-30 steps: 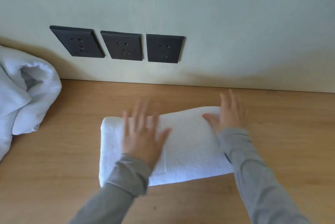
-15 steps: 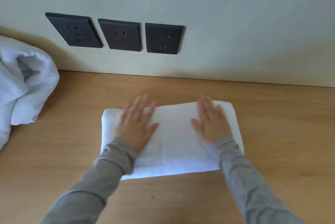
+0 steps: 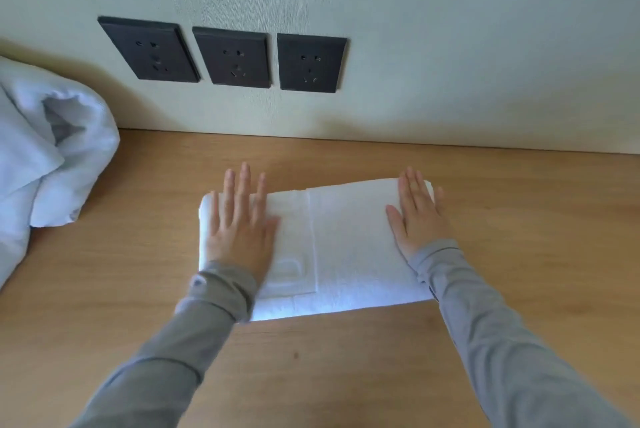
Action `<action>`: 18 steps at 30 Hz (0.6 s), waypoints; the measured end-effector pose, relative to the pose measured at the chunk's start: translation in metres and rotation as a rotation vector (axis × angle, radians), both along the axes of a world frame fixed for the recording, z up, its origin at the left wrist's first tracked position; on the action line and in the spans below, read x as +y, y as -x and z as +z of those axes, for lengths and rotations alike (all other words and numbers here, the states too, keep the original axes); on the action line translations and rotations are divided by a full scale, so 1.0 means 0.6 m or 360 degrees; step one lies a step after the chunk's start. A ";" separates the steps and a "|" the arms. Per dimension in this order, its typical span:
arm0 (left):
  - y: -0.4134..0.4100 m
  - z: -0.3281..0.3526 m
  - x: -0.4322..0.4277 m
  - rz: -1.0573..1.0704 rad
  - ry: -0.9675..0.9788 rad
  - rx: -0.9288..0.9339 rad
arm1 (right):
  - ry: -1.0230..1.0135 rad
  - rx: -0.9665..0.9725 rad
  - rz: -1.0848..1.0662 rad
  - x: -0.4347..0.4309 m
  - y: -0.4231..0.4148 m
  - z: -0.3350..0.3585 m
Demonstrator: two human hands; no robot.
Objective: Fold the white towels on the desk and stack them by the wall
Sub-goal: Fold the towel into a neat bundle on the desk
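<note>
A folded white towel (image 3: 349, 244) lies flat on the wooden desk (image 3: 138, 289), a short way in front of the wall (image 3: 450, 46). My left hand (image 3: 240, 223) presses flat on the towel's left end, fingers straight and spread. My right hand (image 3: 417, 214) presses flat on its right end, fingers straight too. A folded flap edge runs down the towel between my hands. At the left edge, a loose heap of white towels (image 3: 41, 157) sits crumpled against the wall.
Three dark wall sockets (image 3: 232, 57) sit in a row above the desk's back edge. Bare wood stretches right of the folded towel and in front of it.
Both hands have slid outward over the towel, the left to its left end and the right to its right end. The towel lies flatter.
</note>
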State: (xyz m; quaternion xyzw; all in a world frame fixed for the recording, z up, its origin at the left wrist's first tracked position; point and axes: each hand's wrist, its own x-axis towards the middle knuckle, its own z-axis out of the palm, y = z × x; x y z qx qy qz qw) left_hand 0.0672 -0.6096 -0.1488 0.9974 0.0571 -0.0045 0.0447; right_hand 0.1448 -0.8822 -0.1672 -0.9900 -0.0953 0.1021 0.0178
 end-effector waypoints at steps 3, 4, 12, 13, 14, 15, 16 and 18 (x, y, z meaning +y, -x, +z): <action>0.034 0.013 -0.094 -0.0231 0.0138 -0.0112 | 0.0080 -0.0115 -0.0070 0.019 0.012 0.017; 0.043 0.012 -0.116 -0.0304 0.0150 -0.0084 | 0.0019 -0.0175 -0.0042 0.030 0.022 0.023; 0.045 -0.037 -0.130 -0.0373 0.0082 0.0106 | -0.0067 -0.0159 0.0095 0.071 0.111 -0.007; 0.044 -0.038 -0.131 -0.0362 0.0082 0.0147 | -0.0059 -0.0148 0.0094 0.072 0.106 -0.011; 0.045 -0.037 -0.131 -0.0358 0.0074 0.0173 | -0.0056 -0.0133 0.0099 0.073 0.103 -0.012; 0.046 -0.035 -0.129 -0.0360 0.0065 0.0190 | -0.0050 -0.0115 0.0107 0.074 0.102 -0.011; 0.047 -0.031 -0.127 -0.0371 0.0069 0.0199 | -0.0040 -0.0101 0.0116 0.073 0.103 -0.008; 0.050 -0.021 -0.116 -0.0455 0.0184 0.0179 | -0.0079 -0.0073 0.0121 0.068 0.110 0.002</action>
